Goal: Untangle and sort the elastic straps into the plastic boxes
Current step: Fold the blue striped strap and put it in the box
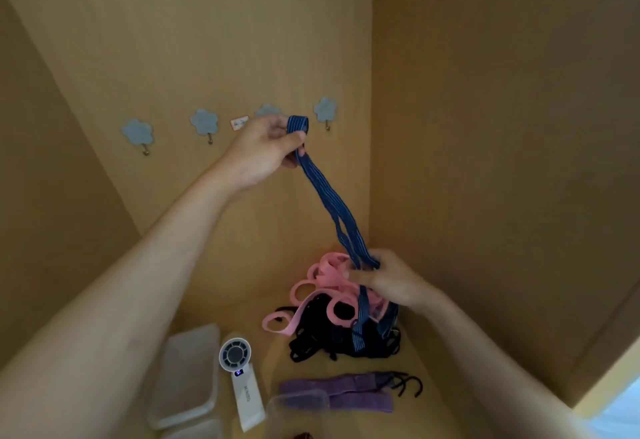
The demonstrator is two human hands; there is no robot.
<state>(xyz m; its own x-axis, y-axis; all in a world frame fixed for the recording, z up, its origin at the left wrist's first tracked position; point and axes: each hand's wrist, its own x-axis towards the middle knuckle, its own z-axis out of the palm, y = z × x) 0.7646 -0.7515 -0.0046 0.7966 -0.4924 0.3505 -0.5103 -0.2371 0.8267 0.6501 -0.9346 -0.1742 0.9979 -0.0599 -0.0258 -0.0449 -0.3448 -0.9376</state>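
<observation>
Setting: head view, inside of a light wooden cabinet; wooden walls (485, 126) meet in a corner, wooden floor (225, 307) below.
Back wall: row of four pale blue cloud-shaped hooks (204, 122), third one partly behind the raised hand; small red-edged sticker (239, 123) between second and third.
Left hand: left hand (263, 151) up in front of the hooks, thumb and fingers pinching upper end of blue strap (325, 196); short loop of strap sticks out past the fingers.
Right hand: right hand (391, 279) lower, just above the pile, fingertips pinching lower part of the same strap.
Blue strap: striped, doubled, held on a slant between both hands; more blue runs down from the right hand into the pile.
Pile: pink straps (325, 286) over black straps (332, 334), tangled together on the floor in the corner, blue ends threaded through.
Purple: purple straps (346, 388) lie flat, side by side, in front of the pile; thin black strap (408, 385) curls at their right end.
Boxes: plastic box (187, 376), clear, on floor left of pile; second plastic box (294, 414) at bottom centre, overlapping left end of the purple straps; contents cannot tell.
Other: white handheld fan (242, 386) lies between the two boxes, small display lit.
</observation>
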